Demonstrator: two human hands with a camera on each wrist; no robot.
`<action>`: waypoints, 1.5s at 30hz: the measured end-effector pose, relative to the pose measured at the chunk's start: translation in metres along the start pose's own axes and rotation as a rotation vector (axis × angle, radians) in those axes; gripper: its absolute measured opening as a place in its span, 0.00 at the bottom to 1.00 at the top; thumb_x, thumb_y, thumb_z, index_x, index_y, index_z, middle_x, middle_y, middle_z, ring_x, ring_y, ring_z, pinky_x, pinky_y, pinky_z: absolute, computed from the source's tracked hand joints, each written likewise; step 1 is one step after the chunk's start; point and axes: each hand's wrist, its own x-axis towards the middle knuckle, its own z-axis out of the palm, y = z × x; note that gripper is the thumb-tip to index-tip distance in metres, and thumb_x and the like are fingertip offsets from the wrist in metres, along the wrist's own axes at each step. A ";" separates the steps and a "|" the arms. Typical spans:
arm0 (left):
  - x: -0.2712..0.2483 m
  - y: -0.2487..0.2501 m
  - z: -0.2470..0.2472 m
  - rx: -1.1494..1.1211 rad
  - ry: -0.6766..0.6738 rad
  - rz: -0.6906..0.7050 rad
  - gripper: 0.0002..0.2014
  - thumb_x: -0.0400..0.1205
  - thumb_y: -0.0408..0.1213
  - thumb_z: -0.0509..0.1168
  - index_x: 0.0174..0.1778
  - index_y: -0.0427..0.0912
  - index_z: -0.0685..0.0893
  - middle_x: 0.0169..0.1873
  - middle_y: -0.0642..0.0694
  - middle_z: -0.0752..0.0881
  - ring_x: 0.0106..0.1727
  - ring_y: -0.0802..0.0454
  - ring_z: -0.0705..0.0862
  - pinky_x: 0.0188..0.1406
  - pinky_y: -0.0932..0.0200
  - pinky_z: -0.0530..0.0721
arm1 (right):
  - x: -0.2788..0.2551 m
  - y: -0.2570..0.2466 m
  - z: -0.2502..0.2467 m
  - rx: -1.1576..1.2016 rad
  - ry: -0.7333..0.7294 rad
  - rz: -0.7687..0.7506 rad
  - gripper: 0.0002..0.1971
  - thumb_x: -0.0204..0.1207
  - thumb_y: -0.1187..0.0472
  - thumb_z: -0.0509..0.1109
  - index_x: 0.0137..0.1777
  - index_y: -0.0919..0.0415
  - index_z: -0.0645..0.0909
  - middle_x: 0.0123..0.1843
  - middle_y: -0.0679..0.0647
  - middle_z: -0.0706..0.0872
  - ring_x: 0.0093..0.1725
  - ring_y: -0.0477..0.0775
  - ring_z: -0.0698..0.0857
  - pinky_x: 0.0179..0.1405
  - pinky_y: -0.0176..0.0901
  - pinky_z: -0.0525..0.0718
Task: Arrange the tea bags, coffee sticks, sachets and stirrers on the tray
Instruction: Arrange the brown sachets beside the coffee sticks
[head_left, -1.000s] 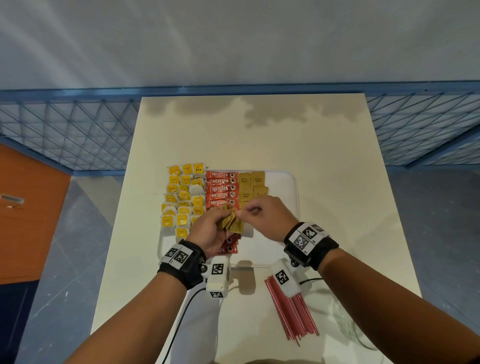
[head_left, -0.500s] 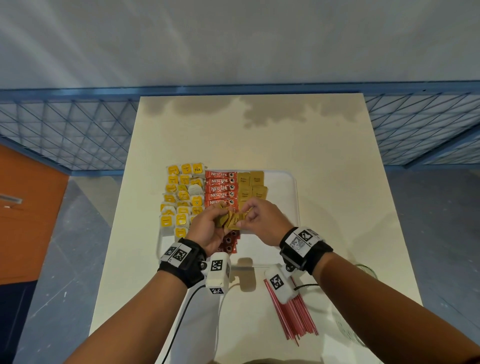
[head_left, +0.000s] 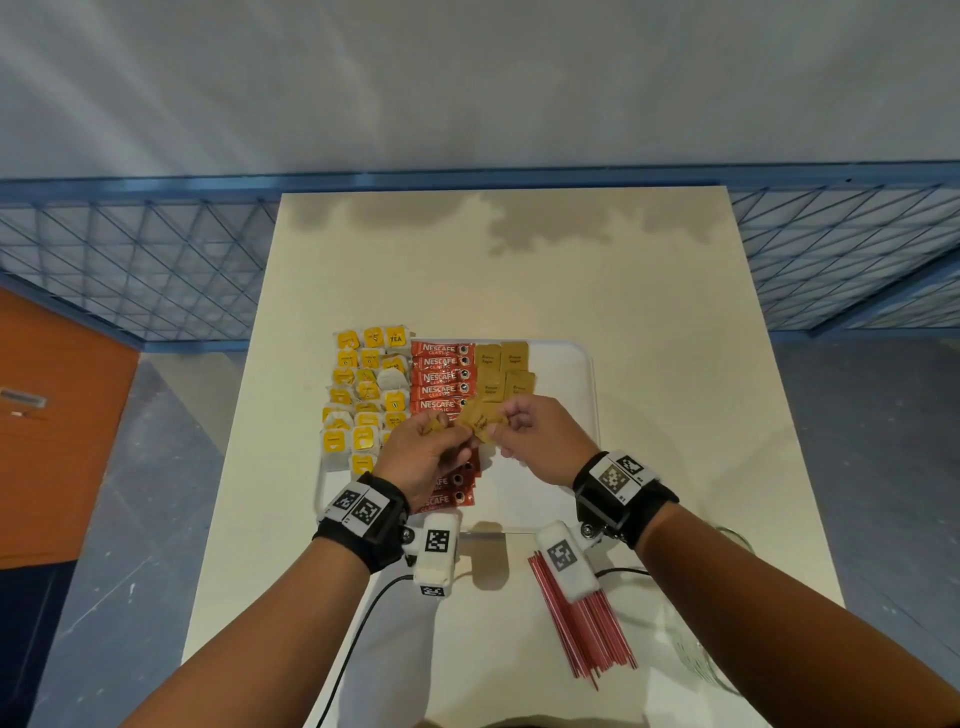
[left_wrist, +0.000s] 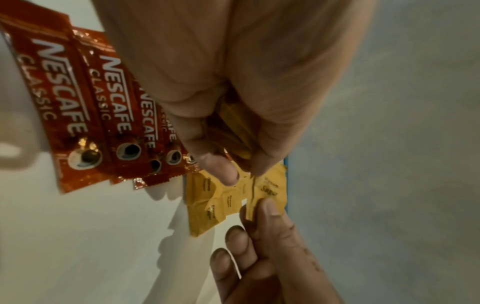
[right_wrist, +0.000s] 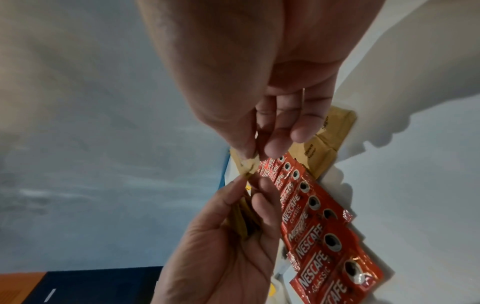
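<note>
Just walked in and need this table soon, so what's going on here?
A person is laying out drinks supplies on a white tray. The left hand holds a small stack of brown sugar sachets, and the right hand pinches one off it. Tea bags and coffee sticks lie in rows; red stirrers wait on the table.

Tan sugar sachet (head_left: 480, 422) held above white tray (head_left: 566, 364) beside red coffee sticks (head_left: 441, 376), yellow tea bags (head_left: 363, 395)
</note>
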 end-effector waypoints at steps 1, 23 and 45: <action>0.000 0.000 0.000 0.027 0.011 0.016 0.13 0.80 0.20 0.71 0.38 0.40 0.76 0.38 0.37 0.89 0.35 0.47 0.86 0.35 0.60 0.89 | 0.000 0.002 0.001 -0.013 -0.022 0.008 0.01 0.81 0.60 0.74 0.50 0.56 0.85 0.38 0.60 0.90 0.35 0.45 0.86 0.38 0.43 0.82; -0.016 -0.012 -0.011 0.037 -0.042 -0.104 0.11 0.79 0.15 0.60 0.51 0.31 0.83 0.42 0.30 0.85 0.43 0.35 0.90 0.37 0.57 0.91 | -0.002 0.027 0.008 -0.387 0.091 0.227 0.16 0.80 0.51 0.70 0.32 0.57 0.81 0.37 0.49 0.90 0.37 0.57 0.88 0.41 0.50 0.90; -0.011 -0.024 -0.016 0.156 0.010 -0.022 0.15 0.77 0.21 0.73 0.58 0.37 0.88 0.57 0.33 0.91 0.59 0.33 0.90 0.65 0.39 0.86 | -0.003 0.017 0.026 -0.241 0.082 0.100 0.09 0.82 0.47 0.72 0.47 0.52 0.85 0.44 0.45 0.89 0.45 0.47 0.87 0.41 0.39 0.84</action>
